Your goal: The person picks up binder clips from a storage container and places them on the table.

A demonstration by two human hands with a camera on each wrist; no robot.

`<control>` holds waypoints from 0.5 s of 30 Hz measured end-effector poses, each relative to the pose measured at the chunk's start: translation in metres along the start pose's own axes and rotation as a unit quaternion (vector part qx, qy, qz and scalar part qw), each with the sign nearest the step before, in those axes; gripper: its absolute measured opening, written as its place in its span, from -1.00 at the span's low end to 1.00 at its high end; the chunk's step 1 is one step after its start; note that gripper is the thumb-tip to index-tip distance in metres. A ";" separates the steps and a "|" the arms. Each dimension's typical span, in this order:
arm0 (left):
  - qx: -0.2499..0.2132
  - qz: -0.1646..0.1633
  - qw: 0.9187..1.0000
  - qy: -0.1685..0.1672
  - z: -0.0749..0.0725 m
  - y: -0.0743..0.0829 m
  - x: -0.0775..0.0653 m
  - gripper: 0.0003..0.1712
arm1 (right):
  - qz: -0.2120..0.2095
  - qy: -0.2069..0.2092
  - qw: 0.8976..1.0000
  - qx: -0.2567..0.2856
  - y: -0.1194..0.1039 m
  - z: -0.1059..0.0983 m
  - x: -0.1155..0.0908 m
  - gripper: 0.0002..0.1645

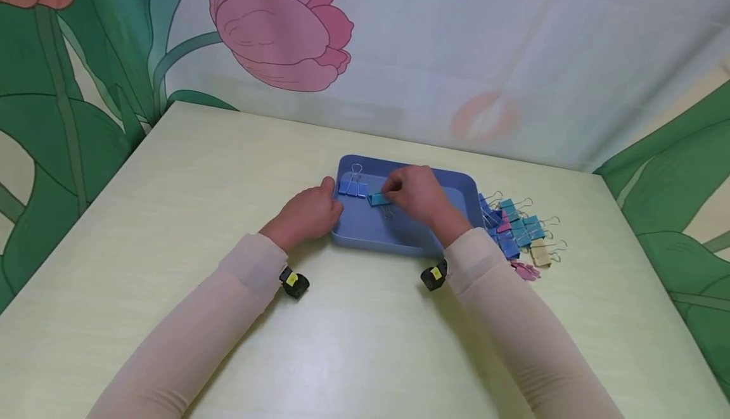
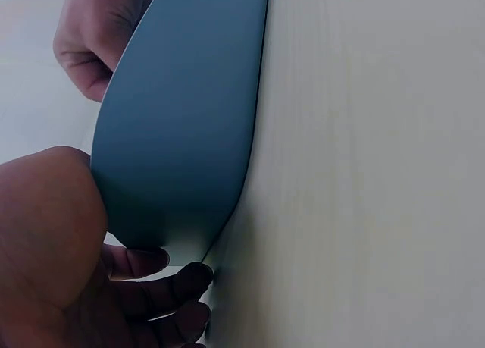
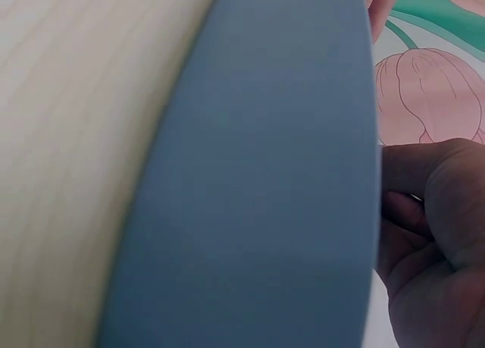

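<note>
A blue tray [image 1: 376,241] sits on the table. At its left end my left hand [image 1: 310,213] grips the wall; the left wrist view shows curled fingers [image 2: 189,283] against the outside of the tray [image 2: 178,120]. Inside the tray, my right hand [image 1: 422,197] pinches a teal binder clip [image 1: 377,199] between thumb and fingertips. Just left of that clip lies a blue binder clip [image 1: 353,188] with its wire handles spread. In the right wrist view the tray wall [image 3: 258,166] hides the clip and the fingertips of my right hand [image 3: 439,234].
Right of the tray is a loose pile of binder clips [image 1: 521,229] in blue, teal and pink, with a yellow clip [image 1: 540,253] at its edge. Some pink clips [image 1: 526,271] lie at its near side. A printed flower curtain [image 1: 399,58] hangs behind the table [image 1: 353,343].
</note>
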State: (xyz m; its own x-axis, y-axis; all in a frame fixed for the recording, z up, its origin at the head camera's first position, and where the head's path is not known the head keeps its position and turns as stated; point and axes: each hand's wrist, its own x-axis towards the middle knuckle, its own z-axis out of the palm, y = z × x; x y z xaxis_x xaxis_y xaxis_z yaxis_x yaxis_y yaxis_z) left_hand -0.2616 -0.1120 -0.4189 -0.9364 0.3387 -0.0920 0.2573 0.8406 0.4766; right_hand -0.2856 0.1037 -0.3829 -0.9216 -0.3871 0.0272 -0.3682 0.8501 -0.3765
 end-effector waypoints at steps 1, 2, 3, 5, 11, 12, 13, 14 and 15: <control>0.000 0.000 1.000 0.000 0.000 0.000 0.000 -0.65 | 0.001 0.002 1.000 0.002 0.001 0.000 -0.001 -0.83; 0.001 0.001 1.000 0.001 0.001 0.000 0.001 -0.66 | 0.004 0.003 1.000 0.005 0.002 0.000 -0.003 -0.83; 0.002 0.002 1.000 0.002 0.001 -0.001 0.001 -0.66 | 0.006 0.006 1.000 0.007 0.003 0.000 -0.005 -0.83; 0.003 0.002 1.000 0.004 0.001 -0.001 0.001 -0.67 | 0.011 0.015 1.000 0.013 0.005 0.000 -0.008 -0.83; 0.005 0.005 1.000 0.008 0.001 0.000 0.001 -0.68 | 0.023 0.048 0.998 0.044 0.011 -0.002 -0.018 -0.85; 0.005 0.005 1.000 0.008 0.001 0.000 0.001 -0.68 | 0.022 0.054 0.997 0.048 0.011 -0.003 -0.019 -0.86; 0.006 0.005 1.000 0.009 0.001 0.000 0.001 -0.68 | 0.022 0.059 0.997 0.050 0.012 -0.003 -0.020 -0.86; 0.007 0.005 1.000 0.009 0.001 0.000 0.001 -0.67 | 0.022 0.063 0.996 0.052 0.013 -0.004 -0.022 -0.86; 0.007 0.005 1.000 0.008 0.001 0.000 0.001 -0.67 | 0.023 0.067 0.996 0.052 0.014 -0.005 -0.024 -0.86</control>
State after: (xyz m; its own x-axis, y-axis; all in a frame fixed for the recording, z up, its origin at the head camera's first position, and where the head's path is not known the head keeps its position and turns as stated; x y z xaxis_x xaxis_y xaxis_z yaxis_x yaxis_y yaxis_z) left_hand -0.2626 -0.1109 -0.4200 -0.9374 0.3407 -0.0720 0.2706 0.8429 0.4652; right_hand -0.2695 0.1263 -0.3843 -0.9478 -0.2916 0.1286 -0.3171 0.8212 -0.4744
